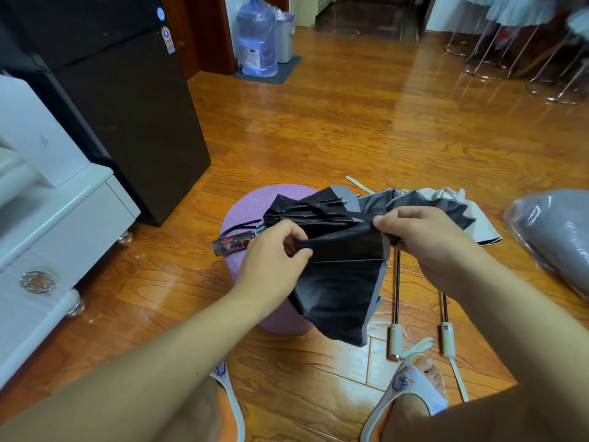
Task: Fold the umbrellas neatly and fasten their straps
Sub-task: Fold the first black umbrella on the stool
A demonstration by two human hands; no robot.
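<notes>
A black umbrella with a grey rim (341,282) lies across a round purple stool (245,205), its clear handle with red parts (232,244) pointing left. My left hand (274,260) pinches one fold of the black canopy near the handle end. My right hand (424,237) pinches the same fold at the grey rim, so the fold is stretched between both hands. The loose canopy hangs down below them. Two more umbrellas with cream handles (395,341) (447,339) lie on the floor to the right, their grey and cream canopies (446,205) spread behind my right hand.
A dark fridge (127,106) and a white cabinet (57,218) stand at the left. A grey bundle in clear plastic (554,237) lies at the right. A water jug (256,36) stands far back. My feet in slippers (411,387) rest on the wooden floor.
</notes>
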